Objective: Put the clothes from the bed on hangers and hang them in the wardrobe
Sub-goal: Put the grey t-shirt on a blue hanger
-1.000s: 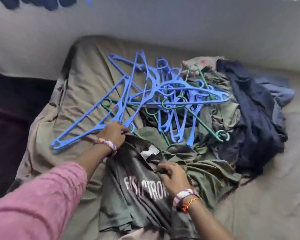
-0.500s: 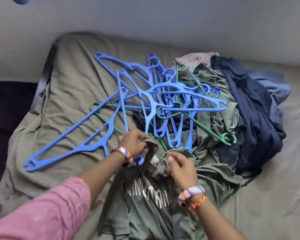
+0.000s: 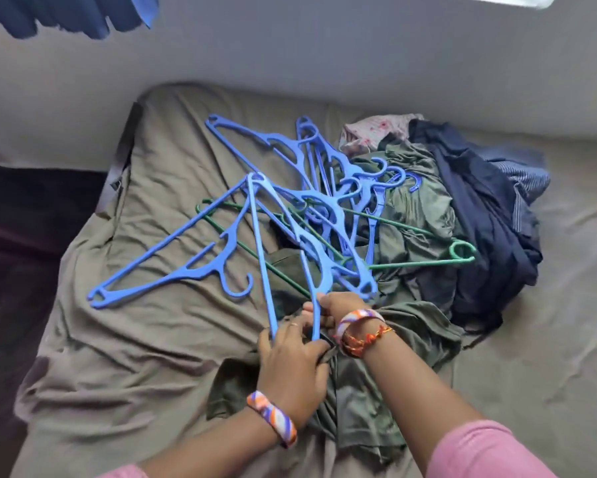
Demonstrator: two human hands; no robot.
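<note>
A dark green T-shirt [image 3: 359,401] lies bunched on the bed in front of me. One end of a blue plastic hanger [image 3: 261,243] points down into its gathered neck opening. My left hand [image 3: 290,360] grips the shirt fabric at that opening, beside the hanger's lower bar. My right hand [image 3: 338,305] curls round the hanger's arm just above the shirt. How far the hanger's end goes into the shirt is hidden by my hands.
A second blue hanger [image 3: 173,270] lies flat to the left. Several tangled blue hangers [image 3: 324,201] and a green wire hanger [image 3: 459,251] lie behind. At the right is a heap with a navy garment [image 3: 480,229] and an olive garment [image 3: 414,201]. The olive bedsheet [image 3: 152,339] meets a grey wall [image 3: 324,63].
The blue hanger has swung from lying flat to pointing one end into the shirt's neck. My right hand moved from the collar onto the hanger; my left hand now bunches the fabric.
</note>
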